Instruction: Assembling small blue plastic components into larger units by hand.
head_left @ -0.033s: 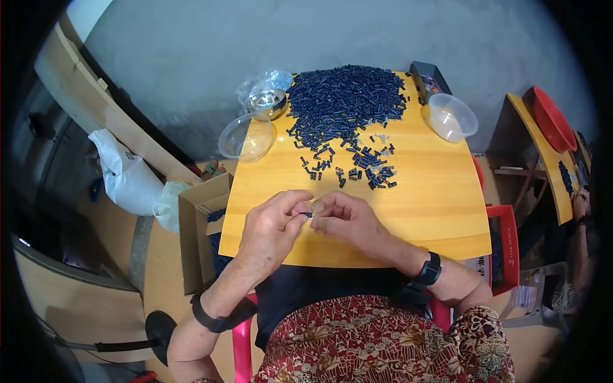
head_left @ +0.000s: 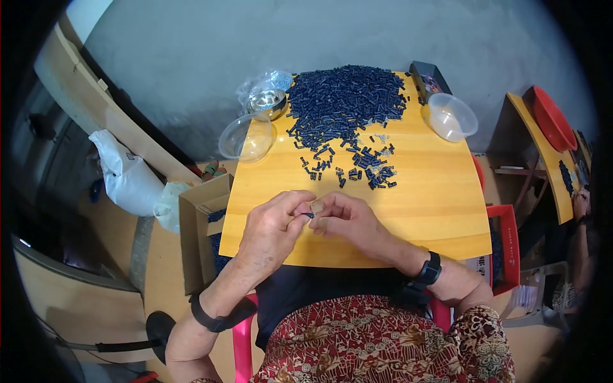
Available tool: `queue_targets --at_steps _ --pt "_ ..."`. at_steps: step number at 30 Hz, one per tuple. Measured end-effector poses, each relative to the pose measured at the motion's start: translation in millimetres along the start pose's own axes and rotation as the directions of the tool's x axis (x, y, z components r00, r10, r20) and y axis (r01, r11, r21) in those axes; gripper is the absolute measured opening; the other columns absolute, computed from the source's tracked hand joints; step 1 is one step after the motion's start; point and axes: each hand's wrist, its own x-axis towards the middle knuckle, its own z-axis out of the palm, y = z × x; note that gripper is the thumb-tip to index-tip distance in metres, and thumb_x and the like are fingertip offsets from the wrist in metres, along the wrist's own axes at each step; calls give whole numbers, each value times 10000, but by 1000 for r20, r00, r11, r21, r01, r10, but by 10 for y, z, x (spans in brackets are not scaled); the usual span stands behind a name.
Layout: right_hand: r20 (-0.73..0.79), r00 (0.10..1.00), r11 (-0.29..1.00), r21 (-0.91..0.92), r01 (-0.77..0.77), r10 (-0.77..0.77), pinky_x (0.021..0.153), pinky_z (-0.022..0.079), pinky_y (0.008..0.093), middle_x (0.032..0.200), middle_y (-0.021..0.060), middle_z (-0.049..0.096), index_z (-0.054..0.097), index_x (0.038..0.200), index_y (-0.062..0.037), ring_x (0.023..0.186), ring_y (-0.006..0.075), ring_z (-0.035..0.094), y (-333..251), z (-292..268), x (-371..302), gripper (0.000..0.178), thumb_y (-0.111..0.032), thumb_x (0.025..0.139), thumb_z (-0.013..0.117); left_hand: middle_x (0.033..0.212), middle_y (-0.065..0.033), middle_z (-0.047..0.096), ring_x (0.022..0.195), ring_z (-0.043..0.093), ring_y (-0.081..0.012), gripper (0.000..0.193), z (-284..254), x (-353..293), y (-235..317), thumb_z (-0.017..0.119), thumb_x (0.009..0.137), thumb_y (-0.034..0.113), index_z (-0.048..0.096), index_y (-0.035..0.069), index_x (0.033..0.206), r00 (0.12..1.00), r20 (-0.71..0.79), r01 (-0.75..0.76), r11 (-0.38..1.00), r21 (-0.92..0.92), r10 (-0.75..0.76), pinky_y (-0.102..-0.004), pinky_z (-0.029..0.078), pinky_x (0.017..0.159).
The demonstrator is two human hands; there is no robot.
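Observation:
Over the near part of the yellow table, my left hand (head_left: 271, 223) is closed in a pinch on a small dark blue plastic piece (head_left: 309, 216). My right hand (head_left: 351, 221) meets it from the right, thumb and fingers pinched together at the end of that piece. Whatever its fingertips hold is too small to make out. Beyond both hands lie scattered dark blue plastic pieces (head_left: 370, 167), with small silvery metal bits (head_left: 383, 137) among them. A large heap of the same pieces (head_left: 345, 96) covers the far middle of the table.
Far left on the table (head_left: 434, 223) stand a clear plastic bowl (head_left: 248, 139), a metal bowl (head_left: 268, 102) and a plastic bag (head_left: 278, 80). Far right are another clear bowl (head_left: 452, 118) and a dark tray (head_left: 429, 80). A cardboard box (head_left: 193, 233) and a red box (head_left: 509, 246) flank the table. Another person's hand (head_left: 581, 203) shows at far right.
The dark blue piece has tilted slightly between my fingertips. Both hands stay in the same place.

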Motion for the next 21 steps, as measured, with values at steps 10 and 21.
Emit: queue_targets --at_steps 10,21 --pt "22 987 970 184 -160 159 786 507 282 914 35 646 594 1011 -35 849 117 621 34 -63 9 162 -94 868 640 878 -109 647 793 655 -215 285 49 69 -94 649 782 -40 619 11 1061 997 33 -66 994 92 63 -287 520 711" --pt "-116 988 953 -296 66 -104 824 455 230 954 23 626 593 1040 -5 925 78 564 126 -154 52 164 -48 883 567 1004 -79 633 904 633 -171 216 305 -273 -452 526 902 -16 607 -32 1102 828 75 440 560 -702 -556 -282 503 851"
